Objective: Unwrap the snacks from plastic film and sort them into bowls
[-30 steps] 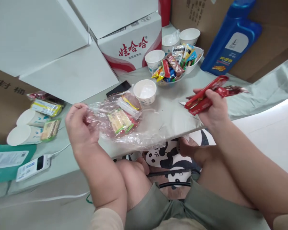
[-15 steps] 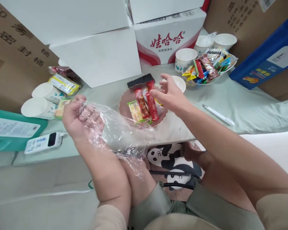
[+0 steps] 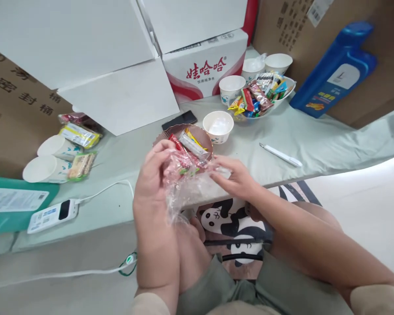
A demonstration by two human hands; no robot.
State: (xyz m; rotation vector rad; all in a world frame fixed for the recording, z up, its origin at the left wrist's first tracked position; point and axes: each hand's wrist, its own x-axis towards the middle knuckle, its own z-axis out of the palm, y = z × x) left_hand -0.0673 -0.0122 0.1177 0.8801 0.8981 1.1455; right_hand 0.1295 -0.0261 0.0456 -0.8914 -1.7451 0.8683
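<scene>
Crinkled clear plastic film (image 3: 185, 190) stretches between my two hands in front of the plate; whether it is a bag or a loose sheet I cannot tell. My left hand (image 3: 153, 175) is closed on its left part, fingers curled. On the other side, my right hand (image 3: 234, 177) pinches the film's edge between thumb and fingers. Behind them stands a pinkish ribbed plate (image 3: 207, 136) bearing several wrapped snacks (image 3: 193, 143), red, white and yellow. The film and my left fingers hide the plate's near part.
A white paper bowl (image 3: 218, 127) and a black phone (image 3: 180, 120) stand near the plate. Farther right are a clear bowl of wrapped snacks (image 3: 258, 103) and a white utility knife (image 3: 280, 155). Paper cups (image 3: 46, 169), a wrapped biscuit (image 3: 82, 166) and a power bank (image 3: 54, 215) are at left.
My left hand has moved right with the film, towards the plate. My right hand has come down from above the plate's right side and taken hold of the film. The view has shifted.
</scene>
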